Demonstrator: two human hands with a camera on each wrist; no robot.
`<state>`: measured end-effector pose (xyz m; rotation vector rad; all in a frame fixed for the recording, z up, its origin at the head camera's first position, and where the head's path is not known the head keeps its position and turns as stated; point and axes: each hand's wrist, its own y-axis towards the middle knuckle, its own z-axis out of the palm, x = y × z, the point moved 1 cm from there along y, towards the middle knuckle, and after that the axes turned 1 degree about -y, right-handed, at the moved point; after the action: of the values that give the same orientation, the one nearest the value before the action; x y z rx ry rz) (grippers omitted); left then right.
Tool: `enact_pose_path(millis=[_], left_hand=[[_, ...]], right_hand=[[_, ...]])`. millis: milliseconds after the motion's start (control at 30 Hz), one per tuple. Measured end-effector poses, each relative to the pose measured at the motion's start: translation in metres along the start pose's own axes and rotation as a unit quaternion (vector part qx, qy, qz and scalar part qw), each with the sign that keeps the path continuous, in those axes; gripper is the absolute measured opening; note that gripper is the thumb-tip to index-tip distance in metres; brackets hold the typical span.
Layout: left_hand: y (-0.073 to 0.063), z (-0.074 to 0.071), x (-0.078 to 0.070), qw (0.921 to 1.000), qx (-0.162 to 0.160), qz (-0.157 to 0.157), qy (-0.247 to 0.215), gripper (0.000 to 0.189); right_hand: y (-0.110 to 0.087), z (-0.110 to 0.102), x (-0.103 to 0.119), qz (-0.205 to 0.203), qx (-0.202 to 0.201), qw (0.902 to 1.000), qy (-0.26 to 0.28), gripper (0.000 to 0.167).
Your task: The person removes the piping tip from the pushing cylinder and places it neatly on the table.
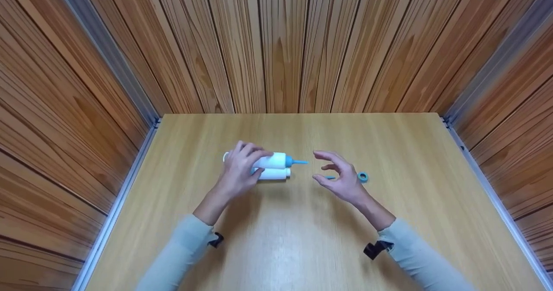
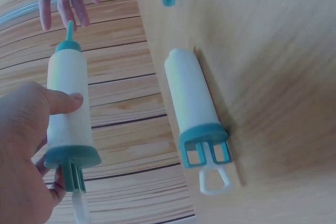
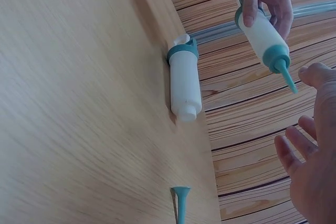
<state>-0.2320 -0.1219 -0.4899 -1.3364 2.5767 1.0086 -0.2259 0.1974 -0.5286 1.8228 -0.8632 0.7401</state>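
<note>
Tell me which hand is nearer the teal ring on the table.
Right. The right hand hovers just left of the teal ring; the left hand, farther left, grips a white tube.

The held tube (image 2: 68, 72) has a plain white body, while its flange (image 2: 73, 156) and its thin nozzle (image 2: 70, 32) are of a blue-green colour (in the head view this nozzle looks more blue). The lying tube (image 2: 190, 90) repeats the same white and blue-green, with a white pull handle (image 2: 223, 177). The loose nozzle (image 3: 181, 203) and the small ring (image 1: 362, 181) are also blue-green. The table (image 1: 281, 248) is light yellowish brown with fine grain; the planked wall (image 1: 281, 45) shows reddish-brown boards with dark lines. The sleeves (image 1: 181, 248) are pale grey-green.
</note>
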Motion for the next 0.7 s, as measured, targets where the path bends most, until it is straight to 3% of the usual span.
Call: enact_pose_path(millis=[300,700], left_hand=[[0.003,0.001,-0.013,0.9988,0.003,0.025,-0.043,0.042],[0.006,0.002,-0.030,0.9973,0.030,0.058,-0.035,0.045]], right_hand=[[-0.002,0.000,0.003,0.008,-0.003,0.9999,0.009,0.063],[-0.004,-0.003,0.012,-0.028,0.014,0.9990,0.031,0.064]])
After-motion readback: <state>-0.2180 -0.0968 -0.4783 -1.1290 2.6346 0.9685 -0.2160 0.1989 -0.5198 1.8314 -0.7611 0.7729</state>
